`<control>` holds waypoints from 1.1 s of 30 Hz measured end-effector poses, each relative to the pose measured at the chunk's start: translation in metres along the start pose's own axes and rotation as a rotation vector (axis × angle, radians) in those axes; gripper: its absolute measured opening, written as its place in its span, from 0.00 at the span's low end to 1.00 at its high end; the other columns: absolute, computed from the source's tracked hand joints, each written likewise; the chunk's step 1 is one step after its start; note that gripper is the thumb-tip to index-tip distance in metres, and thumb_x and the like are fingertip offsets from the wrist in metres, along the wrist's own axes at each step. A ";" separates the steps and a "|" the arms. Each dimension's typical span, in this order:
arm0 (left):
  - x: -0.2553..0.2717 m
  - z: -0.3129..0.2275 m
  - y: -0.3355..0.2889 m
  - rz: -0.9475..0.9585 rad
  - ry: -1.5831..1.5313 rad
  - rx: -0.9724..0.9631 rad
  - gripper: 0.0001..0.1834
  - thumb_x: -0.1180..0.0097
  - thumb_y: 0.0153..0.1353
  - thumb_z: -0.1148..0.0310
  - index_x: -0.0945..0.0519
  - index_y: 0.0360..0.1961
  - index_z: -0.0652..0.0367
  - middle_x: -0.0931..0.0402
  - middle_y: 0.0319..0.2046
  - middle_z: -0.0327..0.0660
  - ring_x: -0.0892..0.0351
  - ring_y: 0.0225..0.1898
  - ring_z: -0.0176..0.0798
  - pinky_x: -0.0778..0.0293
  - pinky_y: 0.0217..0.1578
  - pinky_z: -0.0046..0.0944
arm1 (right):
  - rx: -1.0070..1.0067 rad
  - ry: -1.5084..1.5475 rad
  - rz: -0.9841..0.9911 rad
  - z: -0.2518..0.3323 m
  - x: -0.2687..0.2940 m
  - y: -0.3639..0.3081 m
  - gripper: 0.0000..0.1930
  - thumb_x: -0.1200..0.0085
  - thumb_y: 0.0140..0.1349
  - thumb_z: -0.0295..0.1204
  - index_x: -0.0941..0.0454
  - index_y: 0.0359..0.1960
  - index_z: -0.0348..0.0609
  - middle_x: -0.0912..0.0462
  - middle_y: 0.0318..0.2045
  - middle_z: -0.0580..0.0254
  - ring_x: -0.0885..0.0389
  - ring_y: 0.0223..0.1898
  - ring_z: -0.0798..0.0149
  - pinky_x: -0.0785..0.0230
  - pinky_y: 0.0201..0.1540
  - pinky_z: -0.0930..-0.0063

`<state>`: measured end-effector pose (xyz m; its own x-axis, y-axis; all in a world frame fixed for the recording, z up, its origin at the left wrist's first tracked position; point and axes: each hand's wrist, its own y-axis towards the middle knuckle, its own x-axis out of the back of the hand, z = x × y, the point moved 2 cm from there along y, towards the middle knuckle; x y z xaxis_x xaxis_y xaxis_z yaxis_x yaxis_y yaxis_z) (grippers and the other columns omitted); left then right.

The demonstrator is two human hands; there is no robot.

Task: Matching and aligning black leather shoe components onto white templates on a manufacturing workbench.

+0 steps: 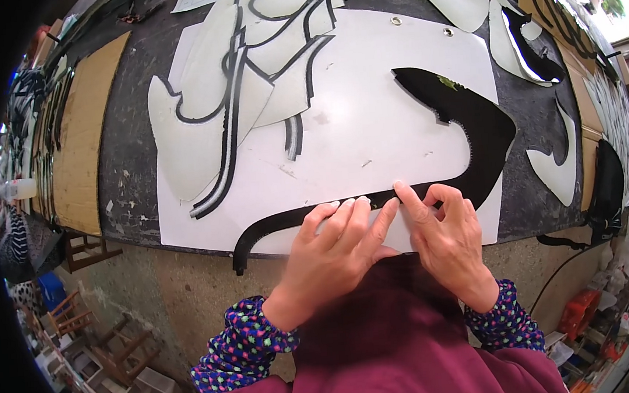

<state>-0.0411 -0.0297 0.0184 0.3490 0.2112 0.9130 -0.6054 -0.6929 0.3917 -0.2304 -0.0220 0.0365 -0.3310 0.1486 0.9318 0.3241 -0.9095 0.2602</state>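
A black, curved piece (479,141), which looks like a cut shoe upper part, lies on a white board (390,128). Its long narrow arm runs left along the board's near edge and bends down past it at the tip. My left hand (330,251) has its fingertips pressed on this arm near the middle, with the thumb low beside it. Just to the right, my right hand (447,234) grips the same strip, index finger laid on its edge and the other fingers curled. The undersides of the fingers are hidden. A small green mark shows near the piece's upper tip.
Overlapping pale pieces with dark edging (207,142) cover the board's left and far side. More white pieces (559,155) lie on the dark table (130,159) at right. Brown cardboard (80,133) sits at left, a black bag (606,188) at the right edge. Wooden stools (123,352) stand below left.
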 end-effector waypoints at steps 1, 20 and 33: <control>0.000 0.000 0.000 0.005 -0.008 0.002 0.29 0.45 0.67 0.46 0.22 0.64 0.49 0.27 0.51 0.38 0.29 0.53 0.35 0.33 0.57 0.42 | 0.001 0.002 0.003 0.000 -0.001 0.000 0.32 0.39 0.50 0.23 0.22 0.62 0.49 0.30 0.39 0.63 0.28 0.36 0.66 0.38 0.36 0.71; 0.007 -0.012 0.000 0.042 0.003 0.087 0.25 0.41 0.66 0.55 0.21 0.64 0.45 0.27 0.51 0.41 0.26 0.51 0.38 0.31 0.56 0.44 | -0.132 0.388 -0.180 -0.009 -0.001 0.005 0.19 0.38 0.58 0.16 0.18 0.52 0.38 0.23 0.37 0.57 0.23 0.32 0.61 0.28 0.31 0.71; 0.009 -0.009 0.005 0.035 -0.055 0.128 0.25 0.40 0.65 0.56 0.20 0.62 0.47 0.28 0.50 0.40 0.27 0.49 0.37 0.32 0.54 0.43 | -0.066 0.311 -0.085 -0.006 -0.002 0.012 0.17 0.35 0.58 0.18 0.15 0.50 0.40 0.24 0.36 0.59 0.22 0.28 0.66 0.27 0.29 0.72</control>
<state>-0.0472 -0.0253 0.0296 0.3705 0.1497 0.9167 -0.5229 -0.7821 0.3391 -0.2311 -0.0356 0.0360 -0.6125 0.1084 0.7830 0.2294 -0.9235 0.3074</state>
